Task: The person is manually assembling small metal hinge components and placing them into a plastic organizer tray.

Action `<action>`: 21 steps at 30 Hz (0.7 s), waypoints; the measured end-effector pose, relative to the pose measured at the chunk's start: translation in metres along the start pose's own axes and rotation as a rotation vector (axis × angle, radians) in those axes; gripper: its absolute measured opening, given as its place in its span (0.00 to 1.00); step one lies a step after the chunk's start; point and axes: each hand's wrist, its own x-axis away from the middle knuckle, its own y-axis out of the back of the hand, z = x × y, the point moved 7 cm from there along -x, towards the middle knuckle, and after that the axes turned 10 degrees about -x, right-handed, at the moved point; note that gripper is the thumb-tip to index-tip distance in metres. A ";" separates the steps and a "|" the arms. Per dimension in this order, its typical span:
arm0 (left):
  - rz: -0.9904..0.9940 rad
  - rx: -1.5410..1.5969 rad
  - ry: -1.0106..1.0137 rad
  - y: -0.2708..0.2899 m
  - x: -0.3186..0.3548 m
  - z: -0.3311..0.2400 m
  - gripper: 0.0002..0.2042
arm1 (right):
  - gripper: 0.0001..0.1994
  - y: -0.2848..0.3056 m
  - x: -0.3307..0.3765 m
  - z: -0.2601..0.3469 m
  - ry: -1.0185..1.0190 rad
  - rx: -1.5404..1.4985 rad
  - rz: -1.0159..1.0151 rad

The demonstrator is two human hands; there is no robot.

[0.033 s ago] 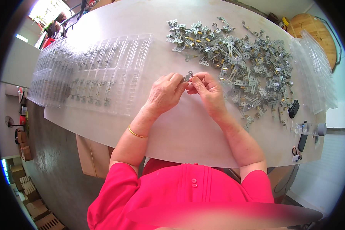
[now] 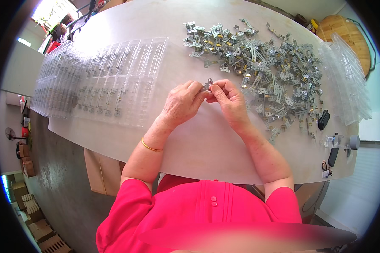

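Observation:
Over the middle of the table, my left hand [image 2: 182,101] and my right hand [image 2: 231,103] meet at a small metal bracket [image 2: 209,82]. Both hands are closed on it, fingertips pinching from either side, and its lower part is hidden by them. To the right and beyond lies a large heap of similar metal parts [image 2: 278,80], silvery with some brass-coloured pieces. On the left, a clear plastic tray [image 2: 150,80] holds rows of these parts in its slots; the columns at its right side show no parts.
A stack of filled clear trays [image 2: 50,90] stands at the table's left end. More clear trays [image 2: 346,80] lean at the right end. Near the right edge are a black case [image 2: 323,119], a clear bottle with a grey cap [image 2: 354,142] and a black key fob [image 2: 333,157].

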 end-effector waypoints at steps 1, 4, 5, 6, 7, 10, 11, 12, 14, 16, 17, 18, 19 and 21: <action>0.000 0.000 0.000 0.001 0.000 -0.001 0.08 | 0.07 0.001 -0.001 -0.002 0.000 0.000 0.000; 0.062 0.078 0.022 0.002 0.001 -0.001 0.09 | 0.06 0.004 -0.004 -0.002 0.017 -0.034 -0.020; 0.088 0.177 0.071 0.001 0.001 0.002 0.11 | 0.06 0.005 -0.005 0.002 0.041 -0.077 -0.037; 0.115 0.276 0.120 -0.001 0.001 0.005 0.13 | 0.06 0.006 -0.005 0.005 0.065 -0.119 -0.055; 0.115 0.276 0.120 0.001 0.001 0.007 0.13 | 0.06 0.007 -0.006 0.006 0.065 -0.119 -0.055; 0.372 0.757 0.326 -0.015 0.006 0.012 0.18 | 0.06 0.009 -0.006 0.008 0.079 -0.116 -0.060; 0.446 0.823 0.346 -0.016 0.008 0.008 0.19 | 0.07 0.009 -0.006 0.009 0.085 -0.113 -0.056; 0.522 0.889 0.366 -0.019 0.010 0.005 0.20 | 0.07 0.009 -0.006 0.009 0.091 -0.110 -0.053; 0.479 0.927 0.343 -0.021 0.009 0.007 0.19 | 0.07 0.009 -0.006 0.010 0.106 -0.076 -0.078; 0.436 0.964 0.321 -0.022 0.008 0.009 0.18 | 0.07 0.011 -0.005 0.011 0.120 -0.043 -0.103; 0.378 0.974 0.332 -0.019 0.007 0.012 0.17 | 0.06 0.011 -0.004 0.012 0.120 0.035 -0.116; 0.320 0.983 0.344 -0.017 0.005 0.015 0.17 | 0.06 0.012 -0.002 0.012 0.119 0.113 -0.128; 0.290 0.994 0.356 -0.018 0.005 0.019 0.17 | 0.06 0.011 -0.001 0.012 0.120 0.112 -0.128; 0.262 0.947 0.345 -0.017 0.004 0.022 0.17 | 0.04 0.006 0.002 0.009 0.102 0.277 -0.096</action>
